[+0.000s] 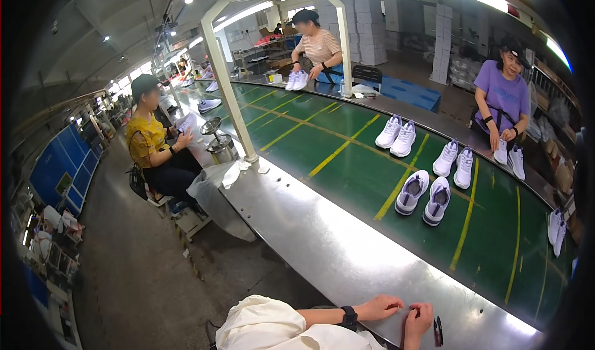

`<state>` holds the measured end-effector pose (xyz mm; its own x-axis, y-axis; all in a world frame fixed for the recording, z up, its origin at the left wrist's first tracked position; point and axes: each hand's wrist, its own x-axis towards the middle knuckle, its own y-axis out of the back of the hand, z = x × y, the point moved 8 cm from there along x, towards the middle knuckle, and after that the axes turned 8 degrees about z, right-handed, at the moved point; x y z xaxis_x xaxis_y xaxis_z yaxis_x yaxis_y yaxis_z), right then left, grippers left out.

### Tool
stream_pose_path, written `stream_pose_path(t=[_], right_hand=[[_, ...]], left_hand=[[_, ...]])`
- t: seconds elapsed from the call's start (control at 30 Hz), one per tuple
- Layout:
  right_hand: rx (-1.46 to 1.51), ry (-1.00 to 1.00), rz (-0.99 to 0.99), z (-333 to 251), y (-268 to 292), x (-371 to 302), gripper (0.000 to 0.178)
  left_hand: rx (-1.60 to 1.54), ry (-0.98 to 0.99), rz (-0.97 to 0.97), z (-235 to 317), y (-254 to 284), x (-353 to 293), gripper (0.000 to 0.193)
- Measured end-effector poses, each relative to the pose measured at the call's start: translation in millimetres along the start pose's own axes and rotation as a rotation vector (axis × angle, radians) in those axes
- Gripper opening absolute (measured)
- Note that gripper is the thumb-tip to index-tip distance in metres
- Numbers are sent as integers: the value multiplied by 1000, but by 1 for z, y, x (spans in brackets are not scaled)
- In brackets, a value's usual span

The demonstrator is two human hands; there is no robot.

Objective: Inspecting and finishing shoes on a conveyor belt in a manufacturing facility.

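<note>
Low over the metal ledge [310,226] at the near edge of the line, my left hand [380,307] is closed with its fingertips pinched. Close beside it my right hand [419,320] rests with fingers curled in. Whatever lies between the fingertips, if anything, is too small to make out. A slim dark tool with a reddish part [439,332] lies on the ledge just right of my right hand. Past the ledge, white sneakers with purple lining [436,200] stand in pairs on the green conveyor belt [347,183].
A white post [232,90] rises from the ledge, near a metal pot [222,147] and a plastic bag [217,195]. A person in yellow [149,127] sits at left holding a shoe. Across the belt, people in stripes [319,49] and purple [505,93] handle sneakers.
</note>
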<state>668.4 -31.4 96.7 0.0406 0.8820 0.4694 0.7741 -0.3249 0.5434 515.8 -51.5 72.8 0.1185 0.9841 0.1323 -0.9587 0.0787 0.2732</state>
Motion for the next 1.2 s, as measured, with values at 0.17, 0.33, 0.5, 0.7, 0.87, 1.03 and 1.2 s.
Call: stream_pose_path(t=[0.17, 0.33, 0.5, 0.7, 0.87, 1.03, 1.2], right_hand=[[4, 10, -11, 5, 4, 0, 10], [25, 15, -3, 5, 8, 0, 10], [10, 2, -14, 9, 12, 0, 10], [-11, -8, -23, 6, 18, 3, 10], [-12, -25, -52, 13, 20, 2, 9], [-10, -24, -51, 9, 26, 3, 8], [-19, -51, -65, 15, 28, 2, 8]], left_hand=[[-5, -17, 2, 9, -3, 0, 20], [-20, -51, 29, 6, -10, 0, 19], [-30, -37, 17, 7, -15, 1, 19], [-20, -21, 18, 7, -21, 1, 18], [-17, -35, 1, 19, -22, 2, 18], [-17, -62, 35, 16, -29, -1, 17], [-23, -73, 59, 22, -29, -1, 17]])
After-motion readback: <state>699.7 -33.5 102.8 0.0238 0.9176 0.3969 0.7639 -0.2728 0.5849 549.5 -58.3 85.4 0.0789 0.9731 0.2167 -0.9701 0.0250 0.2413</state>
